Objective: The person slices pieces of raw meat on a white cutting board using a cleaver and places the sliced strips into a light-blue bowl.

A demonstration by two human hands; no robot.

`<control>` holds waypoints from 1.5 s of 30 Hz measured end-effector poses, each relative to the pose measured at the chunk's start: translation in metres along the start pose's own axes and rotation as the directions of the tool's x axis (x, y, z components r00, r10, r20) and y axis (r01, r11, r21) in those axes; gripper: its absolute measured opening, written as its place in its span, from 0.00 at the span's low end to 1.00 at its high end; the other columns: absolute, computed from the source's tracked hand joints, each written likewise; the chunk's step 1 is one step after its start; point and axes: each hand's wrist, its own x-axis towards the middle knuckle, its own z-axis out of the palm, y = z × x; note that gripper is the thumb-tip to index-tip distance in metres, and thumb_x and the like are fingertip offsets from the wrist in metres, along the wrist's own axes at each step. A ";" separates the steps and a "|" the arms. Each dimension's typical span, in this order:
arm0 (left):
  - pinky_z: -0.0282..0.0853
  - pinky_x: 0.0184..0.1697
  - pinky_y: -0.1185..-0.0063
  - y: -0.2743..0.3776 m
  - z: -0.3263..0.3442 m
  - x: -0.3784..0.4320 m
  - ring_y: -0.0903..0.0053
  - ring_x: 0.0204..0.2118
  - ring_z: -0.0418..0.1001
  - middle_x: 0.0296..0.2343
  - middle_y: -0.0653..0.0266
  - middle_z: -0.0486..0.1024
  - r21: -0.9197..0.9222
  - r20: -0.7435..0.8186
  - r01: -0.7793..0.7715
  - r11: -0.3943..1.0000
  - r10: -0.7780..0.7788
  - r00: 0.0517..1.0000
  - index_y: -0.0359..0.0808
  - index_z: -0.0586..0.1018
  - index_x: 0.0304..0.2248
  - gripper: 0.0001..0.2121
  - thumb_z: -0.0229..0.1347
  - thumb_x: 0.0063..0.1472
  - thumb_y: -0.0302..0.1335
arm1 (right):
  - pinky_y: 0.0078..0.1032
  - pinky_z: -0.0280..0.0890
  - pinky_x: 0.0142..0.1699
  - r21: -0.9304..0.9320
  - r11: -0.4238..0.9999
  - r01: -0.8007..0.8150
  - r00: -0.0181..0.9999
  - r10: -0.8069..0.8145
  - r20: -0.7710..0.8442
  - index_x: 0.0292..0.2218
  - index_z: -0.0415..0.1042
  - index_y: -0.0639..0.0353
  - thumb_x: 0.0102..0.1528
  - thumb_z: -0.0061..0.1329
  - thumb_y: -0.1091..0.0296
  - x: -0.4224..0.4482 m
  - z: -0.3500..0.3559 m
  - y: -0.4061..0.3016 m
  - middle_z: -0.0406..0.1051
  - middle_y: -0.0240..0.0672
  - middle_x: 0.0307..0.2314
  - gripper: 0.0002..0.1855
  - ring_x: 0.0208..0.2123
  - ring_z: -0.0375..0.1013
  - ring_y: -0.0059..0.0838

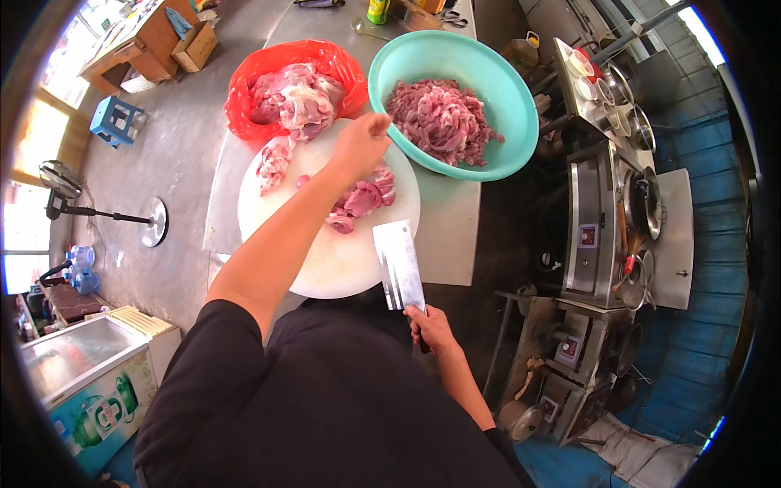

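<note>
My right hand (432, 329) grips the handle of a cleaver (399, 262), its broad steel blade pointing away from me over the near right edge of a round white cutting board (274, 244). Above the far side of the board is my left hand (364, 146), fingers bent, close to the rim of a turquoise plastic basin (518, 122). Whether those fingers hold anything is hidden. Pieces of raw meat (360, 200) lie on the board under my left forearm, and a paler, fatty piece (274, 165) lies left of them. Cut meat (436, 119) is heaped in the basin.
A red plastic bag (238, 104) with large chunks of raw meat (299, 97) sits on the metal table (448, 244) beyond the board. Farther back are a ladle (366, 27), a green can (378, 11) and scissors (453, 18). Stoves (589, 226) stand to the right.
</note>
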 end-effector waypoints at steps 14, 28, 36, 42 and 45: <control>0.73 0.50 0.66 -0.080 -0.052 -0.162 0.64 0.46 0.76 0.37 0.63 0.77 0.569 0.112 -0.162 0.806 0.119 0.986 0.41 0.83 0.34 0.07 0.62 0.55 0.24 | 0.26 0.63 0.22 0.023 0.999 -0.036 0.999 0.037 -0.016 0.40 0.75 0.63 0.67 0.56 0.55 0.003 -0.001 0.001 0.65 0.28 0.17 0.16 0.16 0.65 0.22; 0.81 0.51 0.73 -0.011 -0.079 -0.177 0.74 0.39 0.82 0.38 0.62 0.81 -0.638 0.124 0.262 0.724 -0.239 0.963 0.32 0.75 0.42 0.03 0.53 0.72 0.21 | 0.28 0.64 0.22 0.078 0.997 -0.003 0.999 0.006 -0.035 0.40 0.74 0.63 0.67 0.56 0.54 0.003 0.009 0.010 0.65 0.28 0.17 0.18 0.15 0.65 0.24; 0.82 0.48 0.73 -0.061 -0.072 -0.237 0.74 0.43 0.81 0.43 0.61 0.79 -0.583 0.095 0.520 0.624 -0.583 0.807 0.32 0.75 0.46 0.06 0.54 0.71 0.22 | 0.26 0.64 0.22 0.082 0.997 0.010 0.997 -0.003 -0.075 0.41 0.74 0.64 0.68 0.55 0.56 -0.002 0.020 0.011 0.66 0.28 0.17 0.17 0.16 0.66 0.22; 0.76 0.50 0.68 -0.092 -0.097 -0.269 0.62 0.48 0.79 0.43 0.56 0.78 0.279 -0.341 0.343 0.897 -0.242 0.909 0.33 0.78 0.50 0.15 0.58 0.62 0.20 | 0.26 0.67 0.25 0.086 0.995 0.048 0.999 -0.046 -0.027 0.46 0.71 0.66 0.70 0.52 0.54 -0.008 0.019 0.013 0.66 0.29 0.19 0.20 0.18 0.66 0.22; 0.73 0.54 0.64 -0.090 -0.075 -0.268 0.55 0.51 0.75 0.47 0.55 0.77 0.428 -0.232 -0.006 0.904 0.116 0.966 0.37 0.82 0.47 0.15 0.55 0.62 0.18 | 0.25 0.66 0.25 0.133 0.989 0.070 0.998 -0.069 -0.013 0.46 0.71 0.66 0.71 0.50 0.54 -0.013 0.021 0.010 0.65 0.28 0.19 0.20 0.18 0.66 0.21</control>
